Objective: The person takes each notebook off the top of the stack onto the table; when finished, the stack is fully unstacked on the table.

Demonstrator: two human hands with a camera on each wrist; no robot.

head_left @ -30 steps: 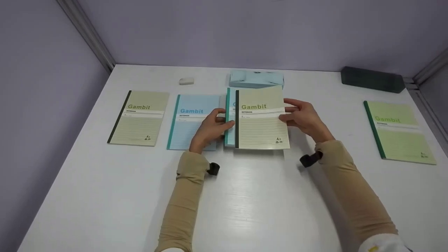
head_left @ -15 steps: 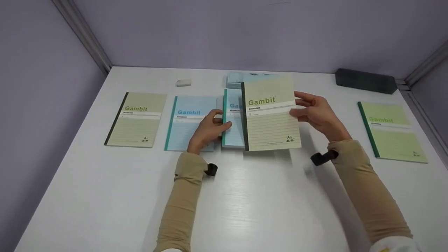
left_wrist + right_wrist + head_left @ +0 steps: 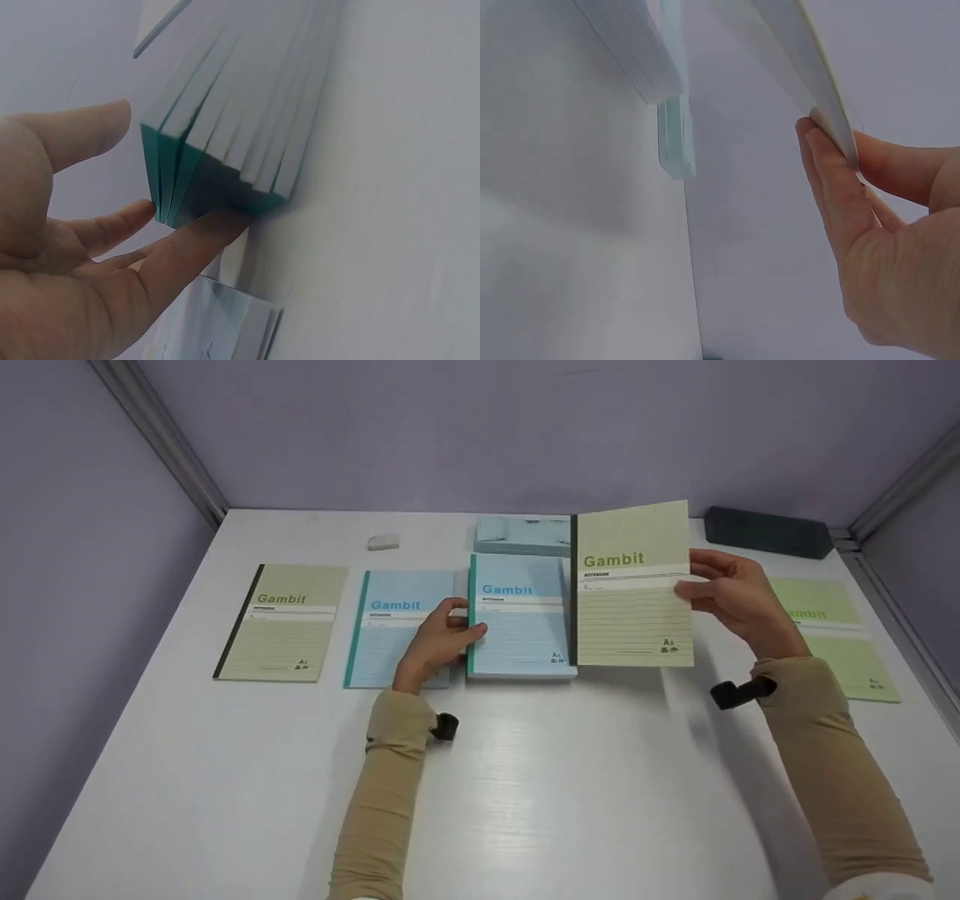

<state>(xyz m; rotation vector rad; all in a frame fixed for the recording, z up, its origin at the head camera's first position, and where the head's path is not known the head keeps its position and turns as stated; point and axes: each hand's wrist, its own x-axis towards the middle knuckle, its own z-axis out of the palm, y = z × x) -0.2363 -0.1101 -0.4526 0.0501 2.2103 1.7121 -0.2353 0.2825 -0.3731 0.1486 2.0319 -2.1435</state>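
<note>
My right hand (image 3: 739,596) pinches a beige notebook (image 3: 630,585) with a black spine by its right edge. That notebook hangs above the table, right of a stack of notebooks (image 3: 521,637) topped by a blue one with a teal spine. Beside the stack's spine side is my left hand (image 3: 442,637), its fingertips against the lower spines in the left wrist view. The left thumb (image 3: 90,135) stands off from the top cover there. In the right wrist view, the thumb (image 3: 900,169) is on one face of the held notebook and the fingers on the other.
Left on the white table (image 3: 225,780) lie another beige notebook (image 3: 281,637) and a blue notebook (image 3: 409,592). An eraser (image 3: 384,542), a light blue box (image 3: 521,536) and a dark case (image 3: 765,532) line the back. A green notebook (image 3: 862,660) is partly behind the right arm.
My right hand has carried the beige notebook up and rightward off the stack, baring the blue cover beneath. The left hand has stayed at the stack's spine.
</note>
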